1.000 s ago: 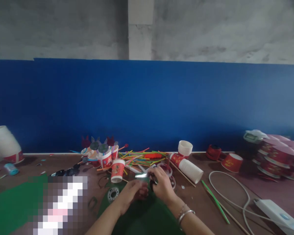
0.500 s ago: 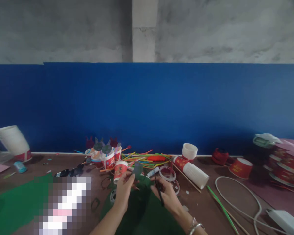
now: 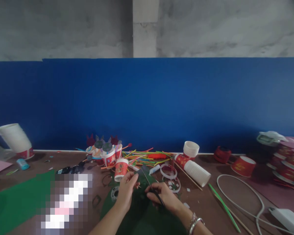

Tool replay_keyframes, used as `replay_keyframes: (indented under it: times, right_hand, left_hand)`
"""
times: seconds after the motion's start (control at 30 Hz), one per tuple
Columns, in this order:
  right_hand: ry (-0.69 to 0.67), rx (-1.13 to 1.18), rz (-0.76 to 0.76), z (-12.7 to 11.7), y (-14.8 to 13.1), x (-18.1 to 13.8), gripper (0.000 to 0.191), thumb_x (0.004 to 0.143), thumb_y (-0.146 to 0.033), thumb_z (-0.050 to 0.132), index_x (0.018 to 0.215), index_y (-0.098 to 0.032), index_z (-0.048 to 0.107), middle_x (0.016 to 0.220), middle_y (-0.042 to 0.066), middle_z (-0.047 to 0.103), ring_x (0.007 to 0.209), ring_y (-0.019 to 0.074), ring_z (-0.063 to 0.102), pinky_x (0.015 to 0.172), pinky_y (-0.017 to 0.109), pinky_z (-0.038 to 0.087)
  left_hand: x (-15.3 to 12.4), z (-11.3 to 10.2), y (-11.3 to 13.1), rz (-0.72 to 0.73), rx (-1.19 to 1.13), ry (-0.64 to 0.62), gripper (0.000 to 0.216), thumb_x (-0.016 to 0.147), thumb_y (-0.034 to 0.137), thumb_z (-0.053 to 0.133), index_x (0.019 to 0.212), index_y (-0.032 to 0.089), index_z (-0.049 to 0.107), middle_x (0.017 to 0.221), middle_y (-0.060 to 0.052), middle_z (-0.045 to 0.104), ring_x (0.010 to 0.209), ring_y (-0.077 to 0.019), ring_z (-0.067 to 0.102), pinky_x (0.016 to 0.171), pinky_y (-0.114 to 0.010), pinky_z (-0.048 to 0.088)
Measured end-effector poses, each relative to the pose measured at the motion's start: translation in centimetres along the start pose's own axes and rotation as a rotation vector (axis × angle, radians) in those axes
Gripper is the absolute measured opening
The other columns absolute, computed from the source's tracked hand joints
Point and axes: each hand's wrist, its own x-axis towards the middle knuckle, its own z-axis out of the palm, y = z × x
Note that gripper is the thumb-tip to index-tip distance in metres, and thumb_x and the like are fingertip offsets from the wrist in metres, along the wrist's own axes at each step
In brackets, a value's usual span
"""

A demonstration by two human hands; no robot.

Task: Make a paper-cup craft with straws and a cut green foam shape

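Note:
My left hand [image 3: 126, 190] pinches a small dark grey-green cut piece [image 3: 142, 172] and holds it up over a dark green sheet [image 3: 142, 215] in front of me. My right hand [image 3: 162, 196] is closed round black scissors [image 3: 150, 188], whose thin blades point up-left to the piece. A silver bracelet sits on my right wrist. Just beyond my left hand stands an upside-down red paper cup [image 3: 121, 169].
Coloured sticks [image 3: 143, 156], decorated cups [image 3: 105, 153], clear tape rings [image 3: 168, 171] and a lying stack of cups [image 3: 194, 170] clutter the brown table by the blue wall. A white cable [image 3: 245, 195] loops on the right. A green sheet [image 3: 17, 202] lies left.
My hands, together low over the green sheet a second ago, parted with the left one lifting the piece. The scissors have come back to it, blades now pointing at the piece.

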Motion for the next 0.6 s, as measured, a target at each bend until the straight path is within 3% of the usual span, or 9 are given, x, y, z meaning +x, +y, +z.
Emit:
replay_keyframes:
  times: [0.6]
  right_hand:
    - [0.007, -0.057, 0.018, 0.18, 0.6, 0.13, 0.032, 0.072, -0.044, 0.062, 0.08, -0.014, 0.063, 0.045, -0.007, 0.045, 0.039, 0.0072, 0.044, 0.036, 0.016, 0.036]
  left_hand:
    - [-0.13, -0.07, 0.1, -0.029, -0.025, -0.046, 0.032, 0.061, 0.036, 0.077, 0.061, 0.016, 0.051, 0.053, 0.007, 0.047, 0.05, -0.0078, 0.05, 0.048, -0.018, 0.033]
